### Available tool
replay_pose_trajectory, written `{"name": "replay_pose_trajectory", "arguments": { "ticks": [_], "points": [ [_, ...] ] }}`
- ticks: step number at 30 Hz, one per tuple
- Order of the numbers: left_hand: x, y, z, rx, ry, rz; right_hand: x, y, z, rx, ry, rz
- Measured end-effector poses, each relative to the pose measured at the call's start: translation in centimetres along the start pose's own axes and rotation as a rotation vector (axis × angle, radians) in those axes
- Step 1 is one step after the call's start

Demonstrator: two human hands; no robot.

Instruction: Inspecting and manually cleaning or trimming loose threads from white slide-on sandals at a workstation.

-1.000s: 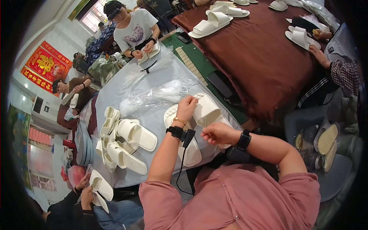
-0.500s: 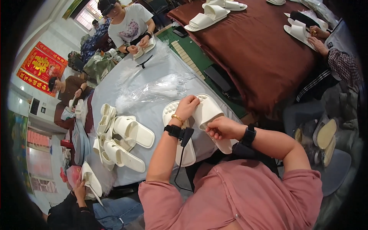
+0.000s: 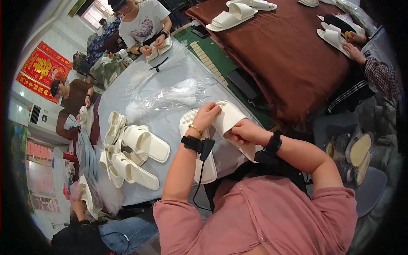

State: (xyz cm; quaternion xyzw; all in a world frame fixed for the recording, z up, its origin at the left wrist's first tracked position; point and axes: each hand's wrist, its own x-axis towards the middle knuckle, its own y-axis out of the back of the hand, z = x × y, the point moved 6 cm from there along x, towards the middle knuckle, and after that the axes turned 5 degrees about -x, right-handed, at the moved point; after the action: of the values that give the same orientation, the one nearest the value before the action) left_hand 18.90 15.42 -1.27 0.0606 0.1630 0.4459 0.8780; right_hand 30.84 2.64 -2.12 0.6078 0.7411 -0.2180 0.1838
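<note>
A cream slipper with a wide strap lies tilted between my hands near the table's front right edge. My left hand has its fingers closed on the toe-side edge of the strap. The opposite edge of the strap is pinched by my right hand, its thumb and fingertips partly hidden beneath it. Under my left wrist rests a second slipper, its bumpy insole showing at the toe end. To the left, several more cream slippers are piled together.
Clear plastic bags and a bundle of white ties lie on the grey-covered table. A brown-covered table with slippers stands at the far right. Co-workers handle slippers around me. A chair is at my right.
My right hand has shifted slightly up and left, its fingers now further under the strap. At the lower left, a co-worker's slipper has turned more upright and moved left.
</note>
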Motion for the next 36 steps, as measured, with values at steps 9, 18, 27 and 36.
{"name": "replay_pose_trajectory", "arguments": {
  "ticks": [9,18,27,36],
  "points": [
    [-0.3,-0.2,0.0,-0.254,0.09,-0.129,0.6,-0.2,0.0,-0.059,0.015,-0.019],
    [-0.4,-0.3,0.7,-0.253,0.17,-0.183,0.4,-0.4,-0.5,-0.113,0.062,-0.021],
    [0.1,-0.6,-0.6,-0.372,0.13,-0.138,0.2,-0.4,-0.7,-0.153,0.088,-0.028],
    [-3.4,3.1,1.5,-0.03,-0.336,0.299,-2.4,0.5,-4.4,-0.341,0.284,-0.007]
  ]
}}
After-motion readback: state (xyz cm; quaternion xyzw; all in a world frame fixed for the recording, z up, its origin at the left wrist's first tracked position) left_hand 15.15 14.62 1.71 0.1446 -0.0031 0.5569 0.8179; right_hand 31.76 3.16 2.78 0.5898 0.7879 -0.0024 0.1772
